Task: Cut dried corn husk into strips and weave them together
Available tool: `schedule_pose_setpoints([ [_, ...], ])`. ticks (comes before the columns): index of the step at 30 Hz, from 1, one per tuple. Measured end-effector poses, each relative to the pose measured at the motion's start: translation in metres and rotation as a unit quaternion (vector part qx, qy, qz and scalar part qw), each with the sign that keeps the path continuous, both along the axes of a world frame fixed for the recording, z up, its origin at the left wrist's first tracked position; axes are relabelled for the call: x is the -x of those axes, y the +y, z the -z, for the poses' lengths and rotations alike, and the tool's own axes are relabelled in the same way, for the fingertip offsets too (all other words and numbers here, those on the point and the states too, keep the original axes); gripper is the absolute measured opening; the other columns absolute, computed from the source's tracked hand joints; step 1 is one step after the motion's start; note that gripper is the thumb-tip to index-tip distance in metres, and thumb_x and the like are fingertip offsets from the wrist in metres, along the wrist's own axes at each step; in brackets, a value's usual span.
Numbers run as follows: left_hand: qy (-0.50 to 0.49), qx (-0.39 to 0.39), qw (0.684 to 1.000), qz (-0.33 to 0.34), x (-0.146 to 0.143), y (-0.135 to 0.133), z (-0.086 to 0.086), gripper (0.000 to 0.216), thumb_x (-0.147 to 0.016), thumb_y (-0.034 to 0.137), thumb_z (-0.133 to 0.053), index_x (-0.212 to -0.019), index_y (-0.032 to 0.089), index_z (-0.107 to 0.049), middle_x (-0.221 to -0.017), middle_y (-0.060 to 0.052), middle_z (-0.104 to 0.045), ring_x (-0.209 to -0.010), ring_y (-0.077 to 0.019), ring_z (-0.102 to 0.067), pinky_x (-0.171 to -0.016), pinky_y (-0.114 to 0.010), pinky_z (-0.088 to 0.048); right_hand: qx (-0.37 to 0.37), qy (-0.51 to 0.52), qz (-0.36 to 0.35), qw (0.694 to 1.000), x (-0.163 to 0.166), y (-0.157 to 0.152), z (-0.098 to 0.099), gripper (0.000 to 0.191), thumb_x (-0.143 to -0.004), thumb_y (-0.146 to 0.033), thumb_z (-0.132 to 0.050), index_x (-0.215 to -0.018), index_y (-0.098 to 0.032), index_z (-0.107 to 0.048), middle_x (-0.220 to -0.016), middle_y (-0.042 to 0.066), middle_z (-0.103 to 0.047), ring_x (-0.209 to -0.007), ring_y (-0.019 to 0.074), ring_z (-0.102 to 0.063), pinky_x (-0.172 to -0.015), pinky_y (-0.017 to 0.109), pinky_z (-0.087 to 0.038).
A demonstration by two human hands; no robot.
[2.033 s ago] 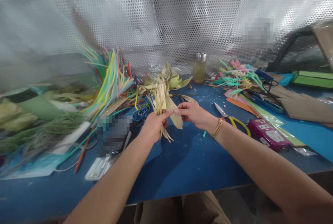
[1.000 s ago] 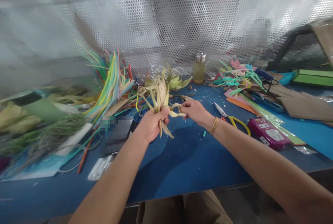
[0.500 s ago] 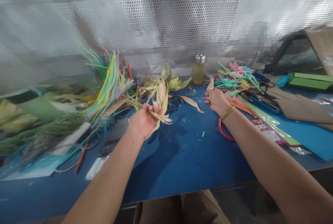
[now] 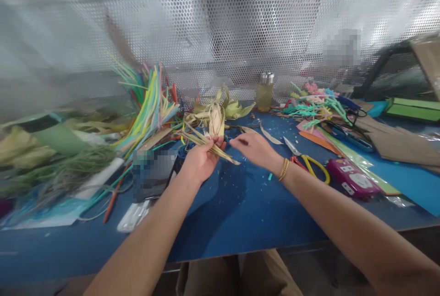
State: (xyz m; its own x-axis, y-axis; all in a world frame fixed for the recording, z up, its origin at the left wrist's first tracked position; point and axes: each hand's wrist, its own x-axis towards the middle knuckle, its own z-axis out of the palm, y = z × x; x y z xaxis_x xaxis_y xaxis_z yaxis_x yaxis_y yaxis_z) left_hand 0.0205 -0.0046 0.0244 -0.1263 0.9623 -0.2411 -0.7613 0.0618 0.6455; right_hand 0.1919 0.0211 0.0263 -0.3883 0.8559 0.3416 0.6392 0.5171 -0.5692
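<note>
**Husk bundle held in left hand; right hand just beside it**

My left hand [image 4: 200, 162] is raised over the middle of the blue table [image 4: 240, 216]. Its fingers [image 4: 210, 149] are clenched round the lower part of a bundle of dried husk strips [image 4: 215, 127]. The strips fan upward and away from me, and a few loose ends stick out to the right below my thumb.

My right hand [image 4: 257, 149] is just beside the bundle, to its right and at about the same height. Its fingers [image 4: 240, 143] point left toward the strips. Blur at the fingertips keeps me from telling whether they pinch anything or touch the bundle. A gold bracelet [image 4: 283, 169] sits on that wrist.

Surroundings noted:
- A heap of greener husks [image 4: 235, 109] lies behind the bundle, near the perforated metal panel [image 4: 240, 35].
- A single loose husk strip [image 4: 268, 135] lies on the table beyond my right hand.
- Yellow-handled scissors [image 4: 311, 164] lie just right of my right wrist, with a pink power strip [image 4: 351, 180] further right.
- A small bottle [image 4: 265, 90] stands upright at the panel.
- A spray of coloured strips [image 4: 149, 103] lies to the left, well apart from both hands.
</note>
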Motion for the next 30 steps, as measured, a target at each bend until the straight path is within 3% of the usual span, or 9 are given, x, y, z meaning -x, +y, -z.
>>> schedule_pose_setpoints([
  [4, 0.013, -0.016, 1.000, 0.009, -0.001, -0.001, 0.000, 0.019, -0.087, -0.001, -0.049, -0.083, 0.013, -0.061, -0.080, -0.006, -0.070, -0.080, -0.0152, -0.070, -0.078, -0.029, -0.057, 0.022, 0.001, -0.038, 0.999, 0.025, -0.020, 0.009, 0.026, -0.086, -0.042, -0.060, -0.075, -0.020, -0.068, -0.072, 0.004, -0.067, -0.066, 0.0153, -0.058, -0.061, 0.027, -0.036],
  [7, 0.000, -0.040, 0.999, 0.011, 0.002, -0.002, -0.003, 0.017, -0.091, 0.005, -0.047, -0.087, 0.014, -0.061, -0.080, -0.005, -0.070, -0.081, -0.0149, -0.070, -0.084, -0.032, -0.056, 0.148, 0.098, -0.056, 0.982, 0.029, -0.020, 0.014, 0.022, -0.088, -0.031, -0.057, -0.072, -0.019, -0.066, -0.072, 0.004, -0.069, -0.066, 0.0157, -0.063, -0.062, 0.027, -0.043],
  [10, -0.026, -0.065, 0.997, 0.027, 0.006, -0.002, -0.008, 0.020, -0.096, 0.015, -0.044, -0.094, 0.015, -0.063, -0.081, -0.004, -0.071, -0.082, -0.0144, -0.070, -0.090, -0.035, -0.054, 0.337, 0.235, -0.078, 0.908, 0.027, -0.019, 0.013, 0.023, -0.090, -0.030, -0.055, -0.074, -0.019, -0.066, -0.075, 0.005, -0.072, -0.066, 0.0161, -0.068, -0.062, 0.027, -0.050],
  [13, -0.038, -0.082, 0.995, 0.045, 0.008, -0.002, -0.010, 0.022, -0.097, 0.018, -0.043, -0.096, 0.016, -0.064, -0.082, -0.003, -0.071, -0.083, -0.0137, -0.070, -0.094, -0.036, -0.052, 0.424, 0.282, -0.083, 0.856, 0.026, -0.021, 0.011, 0.021, -0.090, -0.029, -0.056, -0.078, -0.018, -0.069, -0.081, 0.006, -0.074, -0.067, 0.0153, -0.069, -0.059, 0.025, -0.052],
  [23, -0.030, -0.106, 0.993, 0.046, 0.013, 0.000, -0.009, 0.022, -0.097, 0.018, -0.044, -0.093, 0.016, -0.065, -0.074, -0.001, -0.066, -0.073, -0.0095, -0.066, -0.092, -0.032, -0.052, 0.486, 0.284, -0.118, 0.818, 0.024, -0.022, 0.012, 0.018, -0.088, -0.030, -0.060, -0.084, -0.015, -0.069, -0.082, 0.007, -0.074, -0.068, 0.0139, -0.069, -0.057, 0.022, -0.055],
  [27, 0.017, -0.119, 0.990, 0.077, 0.008, -0.004, -0.005, 0.014, -0.092, 0.019, -0.054, -0.098, 0.015, -0.066, -0.087, -0.006, -0.071, -0.087, -0.0152, -0.068, -0.089, -0.033, -0.053, 0.467, 0.314, -0.099, 0.821, 0.025, -0.022, 0.013, 0.017, -0.087, -0.028, -0.061, -0.080, -0.015, -0.069, -0.073, 0.005, -0.071, -0.062, 0.0118, -0.065, -0.057, 0.022, -0.055],
  [30, 0.086, -0.108, 0.982, 0.132, 0.003, -0.008, -0.001, 0.016, -0.086, 0.014, -0.060, -0.101, 0.015, -0.066, -0.095, -0.010, -0.072, -0.091, -0.0211, -0.069, -0.076, -0.033, -0.056, 0.456, 0.325, -0.096, 0.823, 0.024, -0.020, 0.011, 0.018, -0.086, -0.032, -0.063, -0.081, -0.016, -0.069, -0.074, 0.005, -0.071, -0.063, 0.0123, -0.065, -0.058, 0.024, -0.054],
])
